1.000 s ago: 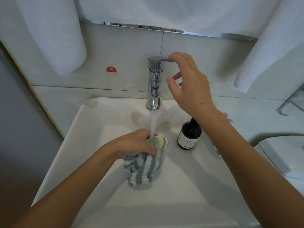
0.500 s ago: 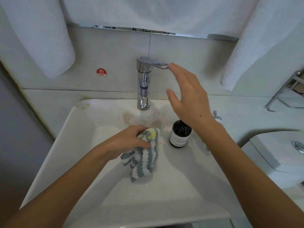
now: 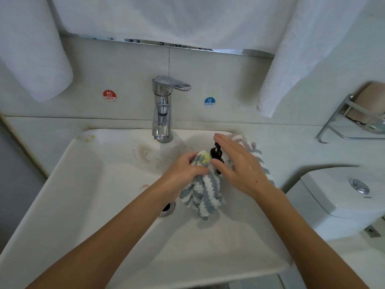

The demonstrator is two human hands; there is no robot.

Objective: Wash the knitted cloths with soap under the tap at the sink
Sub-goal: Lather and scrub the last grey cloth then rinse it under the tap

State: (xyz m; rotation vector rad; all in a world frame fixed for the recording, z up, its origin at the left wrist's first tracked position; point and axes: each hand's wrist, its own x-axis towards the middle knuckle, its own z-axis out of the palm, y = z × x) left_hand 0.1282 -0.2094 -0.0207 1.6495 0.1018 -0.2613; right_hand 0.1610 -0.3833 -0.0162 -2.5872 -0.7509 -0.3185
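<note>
Head view: left hand (image 3: 183, 170) grips striped grey-white knitted cloth (image 3: 201, 195); right hand (image 3: 239, 167), fingers flat, presses black soap pump bottle (image 3: 216, 153); lathering likely follows.

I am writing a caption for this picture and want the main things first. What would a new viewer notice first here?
First the two hands meeting over the white ceramic sink: the left hand grips a bunched grey-and-white striped knitted cloth, and the right hand lies flat over a dark pump soap bottle. Behind them the chrome tap stands dry between a red HOT sticker and a blue COLD sticker.
</note>
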